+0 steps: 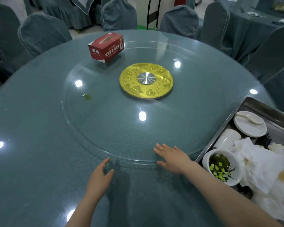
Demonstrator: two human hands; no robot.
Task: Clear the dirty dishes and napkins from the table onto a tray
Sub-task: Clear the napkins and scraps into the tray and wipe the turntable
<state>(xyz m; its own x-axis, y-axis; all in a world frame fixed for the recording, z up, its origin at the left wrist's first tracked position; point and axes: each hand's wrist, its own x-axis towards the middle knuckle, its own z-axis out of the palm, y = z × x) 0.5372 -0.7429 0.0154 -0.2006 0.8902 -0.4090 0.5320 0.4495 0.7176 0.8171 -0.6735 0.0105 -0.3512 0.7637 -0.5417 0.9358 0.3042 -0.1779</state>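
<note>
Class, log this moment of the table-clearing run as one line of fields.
left hand: open, empty | right hand: open on turntable rim | tray: loaded with dishes, napkins | leftover: green scrap

1. The metal tray (pixel 220 135) sits at the table's right edge, rectangular with raised walls.
2. White plates (pixel 249 126) lie stacked at its far end, with a white spoon (pixel 249 117) on top.
3. A nested stack of white paper cups (pixel 228 139) lies tipped on its side beside the plates.
4. A white bowl (pixel 221 167) at the near corner holds green food scraps.
5. Crumpled, stained white napkins (pixel 262 166) pile beside the bowl and overlap its right rim.
</note>
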